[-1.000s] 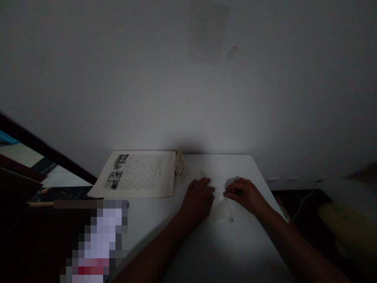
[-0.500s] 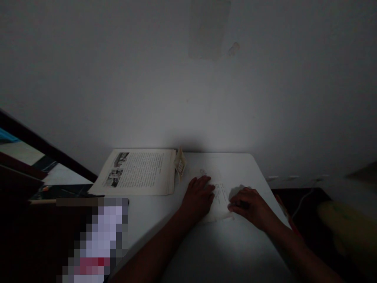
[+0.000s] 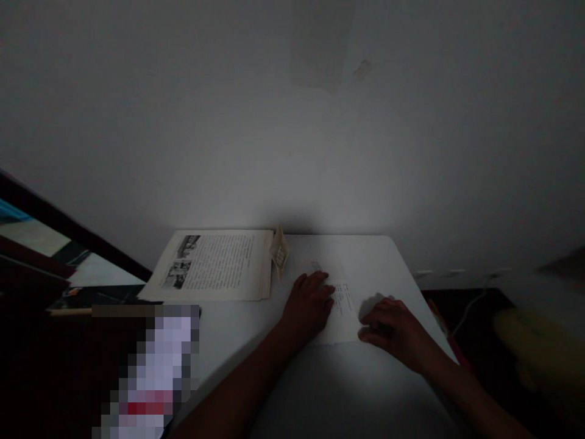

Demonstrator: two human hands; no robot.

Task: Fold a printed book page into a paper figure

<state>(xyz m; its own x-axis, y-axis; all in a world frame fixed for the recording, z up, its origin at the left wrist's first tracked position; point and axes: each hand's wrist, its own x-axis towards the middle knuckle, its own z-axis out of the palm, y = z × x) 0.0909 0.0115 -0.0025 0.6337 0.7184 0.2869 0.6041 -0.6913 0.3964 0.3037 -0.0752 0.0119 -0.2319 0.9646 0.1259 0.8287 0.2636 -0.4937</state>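
Note:
A printed sheet of paper (image 3: 340,326) lies on the white table in front of me, its lower edge flat. My left hand (image 3: 308,305) rests palm down over the sheet's left part, fingers stretched out, hiding some of the print. At the sheet's lower right corner is my right hand (image 3: 388,332). Its fingers are bent and its fingertips stand slightly apart, with nothing visible between them. A small folded paper piece (image 3: 280,253) stands just beyond my left hand, against a stack of printed pages (image 3: 219,268).
The white table (image 3: 375,256) stands against a grey wall (image 3: 228,122). A pixelated object (image 3: 155,366) covers the lower left. Right of the table are a pale cable (image 3: 470,311) and a dim yellowish item (image 3: 534,341). A dark slanted bar (image 3: 73,222) crosses the left side.
My right hand has moved slightly right and down, its fingertips coming apart. The sheet's lower right edge, slightly raised before, now lies flat. My left hand stays in place.

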